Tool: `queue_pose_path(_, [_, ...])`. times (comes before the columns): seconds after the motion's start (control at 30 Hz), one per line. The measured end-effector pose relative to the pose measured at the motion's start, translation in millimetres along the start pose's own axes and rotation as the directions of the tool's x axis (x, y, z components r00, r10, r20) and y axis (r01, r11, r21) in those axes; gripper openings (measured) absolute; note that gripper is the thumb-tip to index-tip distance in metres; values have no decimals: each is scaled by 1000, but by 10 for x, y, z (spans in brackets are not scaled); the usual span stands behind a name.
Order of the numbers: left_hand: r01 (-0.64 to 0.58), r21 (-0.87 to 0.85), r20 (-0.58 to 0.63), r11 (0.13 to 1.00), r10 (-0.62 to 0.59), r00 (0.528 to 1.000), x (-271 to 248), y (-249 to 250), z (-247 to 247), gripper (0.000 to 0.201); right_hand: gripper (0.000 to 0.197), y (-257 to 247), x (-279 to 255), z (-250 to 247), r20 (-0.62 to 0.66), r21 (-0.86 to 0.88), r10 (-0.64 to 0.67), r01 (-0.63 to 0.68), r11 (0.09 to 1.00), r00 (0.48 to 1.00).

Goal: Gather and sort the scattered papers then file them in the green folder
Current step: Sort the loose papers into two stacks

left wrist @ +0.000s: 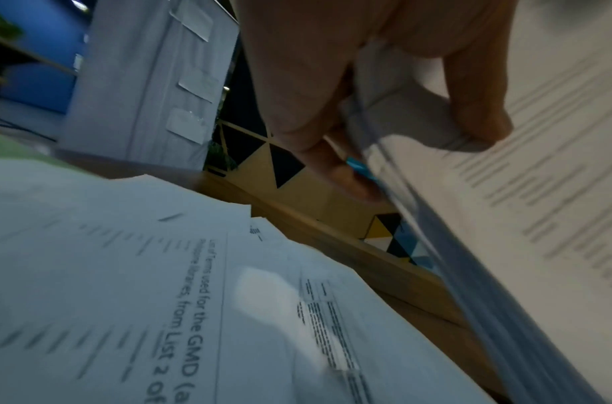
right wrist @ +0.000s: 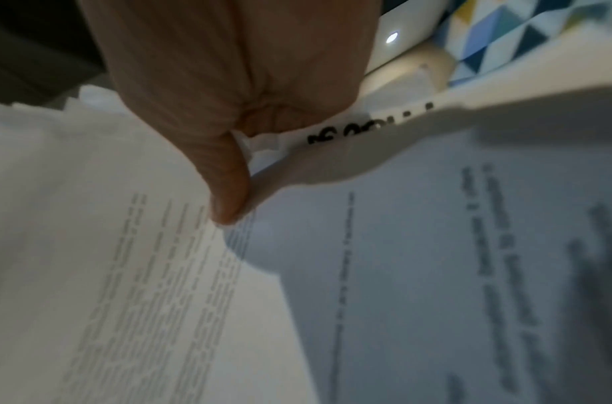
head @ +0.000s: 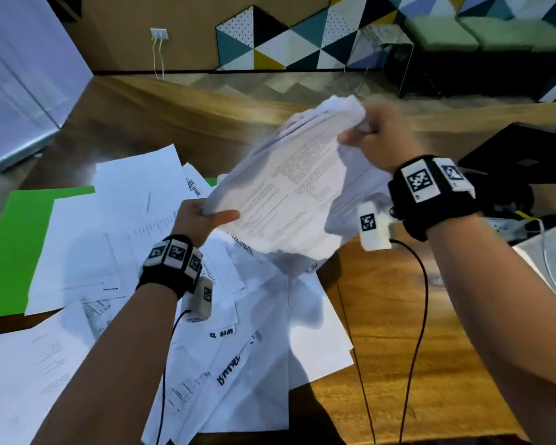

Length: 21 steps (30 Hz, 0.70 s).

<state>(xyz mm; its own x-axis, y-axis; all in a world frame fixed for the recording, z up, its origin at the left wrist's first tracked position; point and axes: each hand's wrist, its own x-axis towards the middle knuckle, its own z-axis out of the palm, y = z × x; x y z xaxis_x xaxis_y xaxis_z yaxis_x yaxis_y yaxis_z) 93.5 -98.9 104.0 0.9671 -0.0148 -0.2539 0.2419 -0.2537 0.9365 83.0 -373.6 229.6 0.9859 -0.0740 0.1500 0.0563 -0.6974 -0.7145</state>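
Observation:
A thick stack of printed papers (head: 289,191) hangs tilted above the wooden table. My left hand (head: 203,220) grips its near-left corner, thumb on top. My right hand (head: 369,139) grips the far-right end, where the sheets crumple. The left wrist view shows my left hand (left wrist: 384,131) pinching the stack (left wrist: 505,218) at its edge. In the right wrist view my right hand (right wrist: 228,136) has its thumb pressed on the top sheet (right wrist: 124,273). Many loose sheets (head: 180,316) lie scattered under the stack. The green folder (head: 10,239) lies open at the left, partly covered by sheets.
The wooden table (head: 398,332) shows bare at the right of the pile. A black laptop-like object (head: 523,155) and white items with cables (head: 552,252) sit at the right edge. A grey cabinet (head: 20,75) stands at the far left.

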Motion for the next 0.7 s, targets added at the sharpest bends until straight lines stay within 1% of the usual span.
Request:
queue_pose_path(0.07, [52, -172, -38, 984, -59, 998, 6, 8, -39, 22, 28, 173, -62, -61, -49, 203, 77, -66, 977, 996])
queue_pose_path(0.13, [82, -352, -37, 932, -101, 994, 6, 35, -24, 17, 31, 365, -168, -48, -115, 350, 170, -120, 929, 979])
queue_pose_path(0.17, [81, -384, -33, 920, -101, 994, -4, 68, 11, 14, 29, 475, -225, -13, -154, 418, 213, -132, 899, 965])
queue_pose_path(0.2, [69, -396, -34, 916, -90, 995, -1, 97, 62, 13, 29, 575, -277, 36, -182, 483, 259, -143, 864, 949])
queue_pose_path(0.23, [33, -372, -44, 928, -53, 998, -3, 145, 124, 11, 28, 665, -330, 107, -200, 538, 309, -159, 828, 930])
queue_pose_path(0.3, [-99, -261, -122, 960, 69, 990, -32, 244, 242, 16, 22, 785, -444, 260, -215, 619, 412, -203, 759, 886])
queue_pose_path(0.33, [-146, -226, -159, 963, 111, 981, -42, 261, 289, 17, 16, 811, -525, 335, -211, 660, 455, -218, 719, 865])
queue_pose_path(0.37, [-168, -222, -185, 960, 128, 974, -76, 274, 335, 15, 9, 840, -603, 411, -195, 685, 507, -253, 683, 840])
queue_pose_path(0.4, [-177, -209, -209, 962, 133, 969, -113, 265, 366, 14, 9, 867, -696, 491, -173, 685, 571, -318, 655, 803])
queue_pose_path(0.43, [-181, -196, -227, 964, 135, 964, -165, 242, 396, 15, 11, 924, -791, 570, -135, 687, 613, -372, 624, 779])
queue_pose_path(0.47, [-185, -185, -233, 965, 140, 962, -225, 198, 419, 20, 19, 961, -883, 646, -89, 714, 622, -385, 585, 778])
queue_pose_path(0.53, [-173, -243, -213, 954, 121, 970, -318, 57, 459, 41, 63, 1025, -1014, 793, -22, 780, 583, -351, 519, 812])
queue_pose_path(0.57, [-148, -276, -200, 950, 94, 975, -346, -23, 461, 50, 77, 1036, -1048, 853, -30, 794, 567, -325, 514, 823])
queue_pose_path(0.6, [-129, -278, -198, 952, 74, 977, -347, -90, 449, 58, 85, 1040, -1049, 895, -55, 794, 570, -310, 523, 820])
queue_pose_path(0.63, [-113, -259, -189, 959, 64, 980, -328, -168, 418, 63, 89, 1035, -1032, 928, -73, 796, 573, -298, 526, 816])
queue_pose_path(0.7, [-66, -262, -126, 963, 34, 992, -279, -249, 356, 65, 91, 1059, -982, 965, -95, 811, 590, -282, 512, 801])
